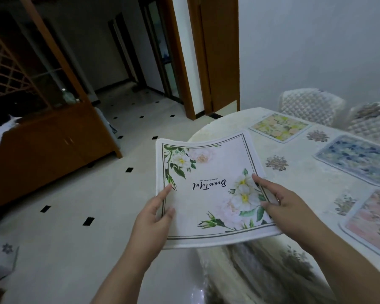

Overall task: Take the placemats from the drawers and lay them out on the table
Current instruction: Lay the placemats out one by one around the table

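Observation:
I hold a white placemat [208, 189] with green-and-white flowers and the word "Beautiful" in the air over the table's left end. My left hand [156, 213] grips its left edge, thumb on top. My right hand [281, 200] grips its right edge, thumb on the flower print. The mat sags a little between the hands. On the table [246, 121] lie three other placemats: a yellow floral one [280, 127] at the far side, a blue one [358, 157] in the middle and a pink one [373, 222] nearest me on the right.
The table wears a cream cloth with flower motifs. Two quilted chair backs [309, 104] stand behind it against the wall. A wooden cabinet [53, 137] stands at left across a pale tiled floor [75, 216]. A doorway opens beyond.

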Available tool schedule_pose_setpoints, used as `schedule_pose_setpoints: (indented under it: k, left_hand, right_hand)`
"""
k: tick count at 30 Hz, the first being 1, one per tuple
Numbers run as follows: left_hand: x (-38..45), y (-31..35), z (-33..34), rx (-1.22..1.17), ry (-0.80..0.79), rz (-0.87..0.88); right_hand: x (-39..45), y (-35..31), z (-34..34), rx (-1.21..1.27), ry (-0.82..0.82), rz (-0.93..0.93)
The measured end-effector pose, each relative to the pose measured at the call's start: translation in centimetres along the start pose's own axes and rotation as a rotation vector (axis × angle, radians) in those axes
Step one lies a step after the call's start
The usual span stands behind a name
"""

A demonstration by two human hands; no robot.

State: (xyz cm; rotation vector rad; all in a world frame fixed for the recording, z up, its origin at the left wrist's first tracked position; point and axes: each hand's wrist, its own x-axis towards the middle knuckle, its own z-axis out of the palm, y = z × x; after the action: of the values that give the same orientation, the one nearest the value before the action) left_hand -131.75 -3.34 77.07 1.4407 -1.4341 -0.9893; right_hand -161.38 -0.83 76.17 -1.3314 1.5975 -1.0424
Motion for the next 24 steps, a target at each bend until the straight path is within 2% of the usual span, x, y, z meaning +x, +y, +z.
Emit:
schedule_pose_setpoints:
  k: [6, 16, 24]
  left_hand:
    - [6.5, -1.9, -0.1, -0.061, -0.181, 0.039]
    - [14.4, -3.2, -0.6, -0.098, -0.636, 0.156]
    - [14.9, -3.5, 4.2, -0.126, -0.895, 0.183]
  right_hand:
    - [-0.2, -0.2, 2.0, -0.044, 0.238, 0.078]
    - [-4.6, -0.1, 8.1, -0.063, 0.577, 0.231]
    - [-9.3, 2.3, 10.2, 0.027, 0.863, 0.381]
